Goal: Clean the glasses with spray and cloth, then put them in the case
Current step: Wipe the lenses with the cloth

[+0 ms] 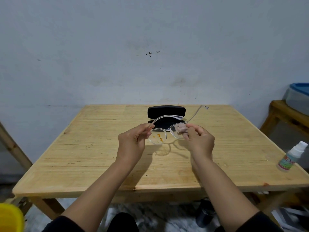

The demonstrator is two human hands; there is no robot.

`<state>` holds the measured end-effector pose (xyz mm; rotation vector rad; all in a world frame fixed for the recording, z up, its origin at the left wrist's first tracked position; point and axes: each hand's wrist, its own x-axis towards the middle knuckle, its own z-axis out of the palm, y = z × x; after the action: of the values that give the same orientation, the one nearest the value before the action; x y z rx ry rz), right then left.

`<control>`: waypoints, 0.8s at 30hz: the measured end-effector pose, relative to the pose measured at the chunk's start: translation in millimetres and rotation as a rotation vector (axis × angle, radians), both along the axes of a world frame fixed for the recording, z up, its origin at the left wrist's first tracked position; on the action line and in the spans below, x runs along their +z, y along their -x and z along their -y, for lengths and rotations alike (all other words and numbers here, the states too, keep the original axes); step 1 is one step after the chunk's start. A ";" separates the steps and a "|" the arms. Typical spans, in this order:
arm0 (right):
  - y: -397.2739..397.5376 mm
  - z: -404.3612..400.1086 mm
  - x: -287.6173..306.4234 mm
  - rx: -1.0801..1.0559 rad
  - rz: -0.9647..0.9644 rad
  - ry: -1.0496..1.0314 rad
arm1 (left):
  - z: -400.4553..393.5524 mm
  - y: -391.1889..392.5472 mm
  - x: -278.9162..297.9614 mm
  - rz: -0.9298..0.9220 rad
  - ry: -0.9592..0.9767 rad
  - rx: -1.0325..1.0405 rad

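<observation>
Clear-framed glasses (164, 129) hang in the air above the middle of the wooden table (100, 156), temples unfolded and pointing away from me. My left hand (133, 141) pinches the frame's left end. The left lens carries orange specks. My right hand (199, 139) presses a small pinkish-grey cloth (181, 128) against the right lens. Behind the glasses lies the black case (166, 111), open, with its lid up. The white spray bottle (291, 158) stands at the table's right edge.
The table stands against a pale wall. To the right is a wooden stand (284, 114) bearing a grey and blue tub (299, 96). A yellow object (10, 216) shows at the lower left, below the table's edge.
</observation>
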<state>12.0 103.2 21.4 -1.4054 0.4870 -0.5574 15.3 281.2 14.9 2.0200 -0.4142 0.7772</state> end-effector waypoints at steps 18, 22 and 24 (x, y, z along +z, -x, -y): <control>3.9 -27.4 6.2 -0.048 0.106 -0.076 | 15.7 1.9 4.0 0.147 -0.031 -0.065; 4.0 -25.5 6.4 0.076 0.041 0.031 | 9.1 -2.8 4.9 0.143 -0.044 -0.031; 3.8 -20.7 5.4 0.150 0.004 0.092 | 4.8 -4.3 4.4 0.135 -0.049 -0.022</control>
<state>8.2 123.8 26.8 -1.5146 0.3531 -0.4660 19.6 276.3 19.3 2.0108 -0.5367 0.9009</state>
